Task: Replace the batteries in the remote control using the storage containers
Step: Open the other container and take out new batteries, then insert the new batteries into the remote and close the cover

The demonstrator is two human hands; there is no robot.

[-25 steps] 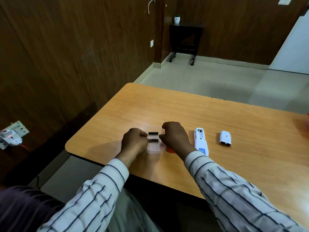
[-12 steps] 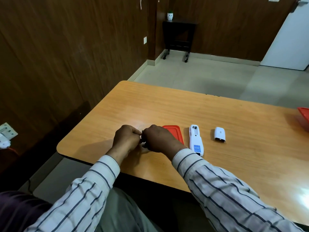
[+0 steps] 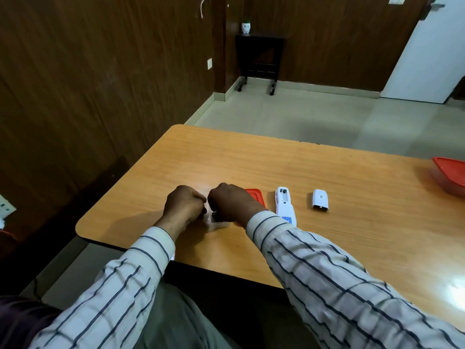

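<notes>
Where wood-panelled walls [image 3: 100,84] meet pale floor [image 3: 314,117] — an orange-brown table [image 3: 251,162].

Both arms wear long, off-white shirt sleeves [image 3: 339,280] with thin dark-blue stripes and buttoned cuffs. Grey-green trousers [image 3: 181,321] cover the lap at 6 o'clock. Hands are bare.
</notes>
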